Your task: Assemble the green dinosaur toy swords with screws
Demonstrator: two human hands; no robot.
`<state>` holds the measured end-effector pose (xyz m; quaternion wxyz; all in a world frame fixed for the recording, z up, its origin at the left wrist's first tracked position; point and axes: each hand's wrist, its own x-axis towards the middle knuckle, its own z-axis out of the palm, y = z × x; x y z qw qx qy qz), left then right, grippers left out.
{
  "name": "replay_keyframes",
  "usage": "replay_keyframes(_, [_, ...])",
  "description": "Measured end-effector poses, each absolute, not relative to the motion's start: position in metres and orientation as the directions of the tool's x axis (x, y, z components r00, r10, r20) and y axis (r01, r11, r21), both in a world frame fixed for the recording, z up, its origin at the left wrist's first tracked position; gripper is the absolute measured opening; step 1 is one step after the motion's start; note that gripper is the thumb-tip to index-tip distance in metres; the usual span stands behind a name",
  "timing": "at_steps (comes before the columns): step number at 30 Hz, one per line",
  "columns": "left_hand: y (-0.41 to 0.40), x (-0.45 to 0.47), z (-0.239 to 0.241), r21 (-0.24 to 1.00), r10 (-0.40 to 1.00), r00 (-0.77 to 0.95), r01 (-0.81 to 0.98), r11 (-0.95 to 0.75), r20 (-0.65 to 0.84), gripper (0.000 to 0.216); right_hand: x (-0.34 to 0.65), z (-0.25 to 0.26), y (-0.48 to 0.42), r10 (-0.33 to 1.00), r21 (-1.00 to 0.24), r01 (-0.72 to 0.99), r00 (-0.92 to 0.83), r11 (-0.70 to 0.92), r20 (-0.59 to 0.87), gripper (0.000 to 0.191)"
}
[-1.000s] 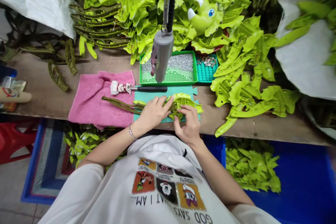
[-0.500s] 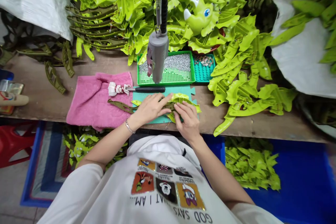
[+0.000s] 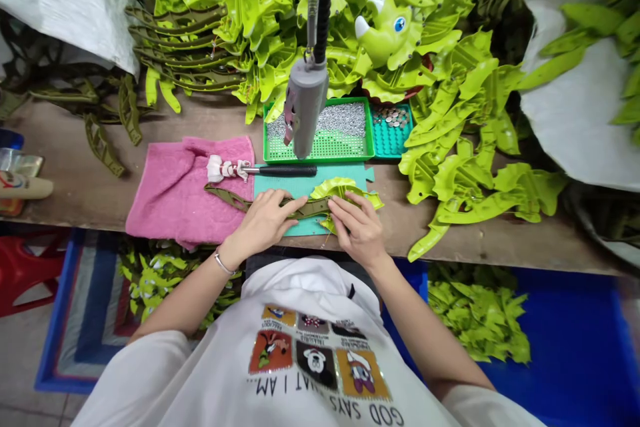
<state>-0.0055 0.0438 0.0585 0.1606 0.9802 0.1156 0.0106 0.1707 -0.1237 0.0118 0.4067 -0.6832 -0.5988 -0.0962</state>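
My left hand [image 3: 264,221] lies flat, fingers spread, on a long olive-green plastic strip [image 3: 227,197] that runs from the pink towel [image 3: 177,190] across the teal mat [image 3: 295,225]. My right hand [image 3: 357,227] presses with stretched fingers on a lime-green plastic piece [image 3: 345,188] where the strip meets it. Both pieces rest on the mat at the bench's front edge. A grey powered screwdriver [image 3: 304,107] hangs on a cable just above and behind my hands.
A green tray of small screws [image 3: 345,121] and a teal tray of washers [image 3: 393,123] sit behind the mat. A black-handled tool [image 3: 270,171] lies on the towel's edge. Piles of lime-green dinosaur parts [image 3: 450,133] crowd the bench. Blue bins [image 3: 575,347] stand below.
My left hand slid left along the olive strip and flattened. My right hand moved from pinching the lime-green piece to pressing on it. The strip now lies across the lime piece.
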Motion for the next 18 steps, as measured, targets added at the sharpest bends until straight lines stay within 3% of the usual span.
replay_keyframes(4, [0.047,0.002,0.058,0.378,0.206,0.978,0.195,-0.905,-0.012,0.044,0.169,0.010,-0.123,0.739,-0.424,0.904,0.250,0.052,0.625,0.042])
replay_keyframes(10, [0.039,0.021,0.044,0.254,0.193,0.976,0.162,-0.954,0.102,0.049,0.171,0.005,-0.127,0.803,-0.453,0.889,0.219,0.070,0.555,0.048])
replay_keyframes(13, [0.040,0.026,0.042,0.242,0.181,0.982,0.162,-0.957,0.058,0.057,0.173,0.004,-0.128,0.818,-0.449,0.891,0.208,0.067,0.536,0.050])
replay_keyframes(18, [0.039,0.026,0.050,0.200,0.148,0.989,0.150,-0.968,-0.026,0.051,0.171,0.001,-0.131,0.826,-0.401,0.915,0.195,0.041,0.528,0.052])
